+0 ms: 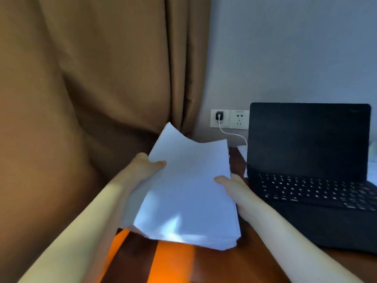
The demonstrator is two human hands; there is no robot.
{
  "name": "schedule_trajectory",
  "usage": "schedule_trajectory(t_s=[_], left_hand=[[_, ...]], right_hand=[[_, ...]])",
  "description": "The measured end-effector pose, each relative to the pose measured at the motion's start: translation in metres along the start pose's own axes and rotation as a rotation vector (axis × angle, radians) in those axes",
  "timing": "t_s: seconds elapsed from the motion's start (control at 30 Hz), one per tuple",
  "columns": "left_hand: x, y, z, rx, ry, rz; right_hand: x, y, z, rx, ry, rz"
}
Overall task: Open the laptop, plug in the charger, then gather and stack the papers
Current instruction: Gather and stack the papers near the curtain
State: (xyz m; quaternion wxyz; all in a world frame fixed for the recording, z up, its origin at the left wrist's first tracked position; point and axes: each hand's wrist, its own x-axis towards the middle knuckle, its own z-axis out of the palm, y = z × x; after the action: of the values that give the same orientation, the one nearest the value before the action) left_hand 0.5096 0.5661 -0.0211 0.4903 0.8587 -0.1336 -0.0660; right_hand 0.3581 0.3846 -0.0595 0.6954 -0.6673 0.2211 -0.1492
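Observation:
A stack of white papers [187, 193] is held above the wooden table [183, 264], its far corner curling upward. My left hand [146, 166] grips the stack's left edge, thumb on top. My right hand [230, 182] grips the right edge, thumb also on top. The black laptop [310, 160] stands open on the right with a dark screen. A black charger [219, 115] sits in the wall socket, and its white cable [234, 135] runs down behind the laptop's left side.
A brown curtain [91, 78] hangs at the left, reaching the table's far edge. A second wall socket [239, 119] beside the charger is free. Another white sheet [242, 150] lies behind the laptop. Something white [372, 158] shows at the far right edge.

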Motion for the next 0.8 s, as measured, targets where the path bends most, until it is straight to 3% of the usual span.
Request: schedule_trajectory(t_s=[0.27, 0.8], left_hand=[[0.027, -0.053, 0.018, 0.323, 0.054, -0.102], [0.088, -0.069, 0.003, 0.327, 0.070, -0.103]], right_hand=[[0.013, 0.032, 0.019, -0.326, 0.097, -0.068], [0.059, 0.024, 0.055, -0.591, 0.128, -0.026]])
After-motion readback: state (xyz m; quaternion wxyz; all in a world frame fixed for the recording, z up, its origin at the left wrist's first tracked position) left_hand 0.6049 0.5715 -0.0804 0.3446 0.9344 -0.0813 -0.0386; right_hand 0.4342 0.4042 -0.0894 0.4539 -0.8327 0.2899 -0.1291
